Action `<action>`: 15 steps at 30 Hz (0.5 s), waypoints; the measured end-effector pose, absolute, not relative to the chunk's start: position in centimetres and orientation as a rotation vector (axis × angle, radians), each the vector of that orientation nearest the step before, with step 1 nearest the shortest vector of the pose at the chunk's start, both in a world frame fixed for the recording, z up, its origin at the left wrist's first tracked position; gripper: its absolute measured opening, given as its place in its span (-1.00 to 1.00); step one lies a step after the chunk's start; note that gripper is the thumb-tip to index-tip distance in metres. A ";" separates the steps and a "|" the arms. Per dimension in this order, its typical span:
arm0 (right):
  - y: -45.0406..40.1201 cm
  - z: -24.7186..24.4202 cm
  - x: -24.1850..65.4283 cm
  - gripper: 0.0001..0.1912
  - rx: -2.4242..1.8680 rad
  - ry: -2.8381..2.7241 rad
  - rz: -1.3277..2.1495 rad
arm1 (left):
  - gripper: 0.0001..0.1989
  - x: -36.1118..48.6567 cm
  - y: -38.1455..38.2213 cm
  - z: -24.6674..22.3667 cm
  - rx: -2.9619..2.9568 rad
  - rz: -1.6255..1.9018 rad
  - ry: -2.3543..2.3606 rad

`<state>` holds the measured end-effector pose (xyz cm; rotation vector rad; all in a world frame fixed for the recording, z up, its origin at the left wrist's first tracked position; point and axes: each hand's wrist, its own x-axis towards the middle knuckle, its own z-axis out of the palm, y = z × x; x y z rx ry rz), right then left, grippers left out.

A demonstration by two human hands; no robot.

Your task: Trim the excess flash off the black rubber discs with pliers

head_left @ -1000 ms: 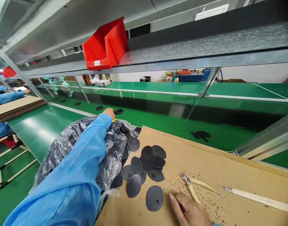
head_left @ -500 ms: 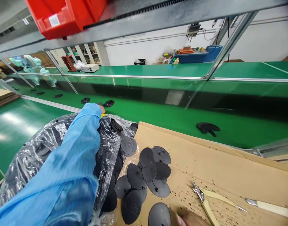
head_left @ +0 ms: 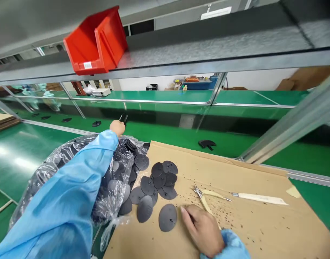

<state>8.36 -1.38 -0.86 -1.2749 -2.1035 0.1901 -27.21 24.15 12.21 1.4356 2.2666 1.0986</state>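
Observation:
My left hand (head_left: 117,127) reaches over the green belt, closed on a dark curved plastic part (head_left: 123,118), mostly hidden by the fingers. Under that arm lies a clear plastic bag (head_left: 70,154) full of black oval discs. On the cardboard sheet (head_left: 186,172), a loose pile of black discs (head_left: 154,183) spreads beside the bag. One single oval disc (head_left: 167,218) with a small stub lies just left of my right hand (head_left: 204,230). That hand rests on the cardboard with fingers curled in; nothing shows in it. Cream-handled nippers (head_left: 205,199) lie against its far side.
A white-handled knife (head_left: 262,198) lies right of the nippers, among black scraps. Several dark parts, such as this one (head_left: 96,123), sit along the green belt (head_left: 165,135); another curved part (head_left: 207,144) is beyond the cardboard. A red bin (head_left: 97,43) stands on the overhead shelf (head_left: 208,46).
My left hand has picked up the dark part from the belt and raised it. My right hand has come further into view as the camera shifted up and right.

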 end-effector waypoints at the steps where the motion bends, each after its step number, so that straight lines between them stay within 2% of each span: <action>1: -1.4 -0.7 8.4 -0.57 -1.236 -2.058 0.170 | -0.73 -25.4 22.7 12.4 1.413 1.142 2.179; 5: -1.7 0.0 9.1 -0.68 -1.167 -1.805 0.181 | -0.78 -17.5 15.0 12.2 1.372 1.210 1.730; 8: -1.5 0.4 9.9 -0.76 -1.232 -1.406 0.328 | -0.83 -11.9 8.7 11.0 1.047 1.199 1.165; 12: -0.6 1.1 11.4 -0.51 -1.156 -0.963 0.696 | -0.88 -6.3 2.7 8.4 0.847 1.040 0.961; 15: 0.0 1.5 12.3 -0.49 -1.141 -0.876 0.945 | -0.85 -3.4 0.8 6.4 0.799 0.978 0.868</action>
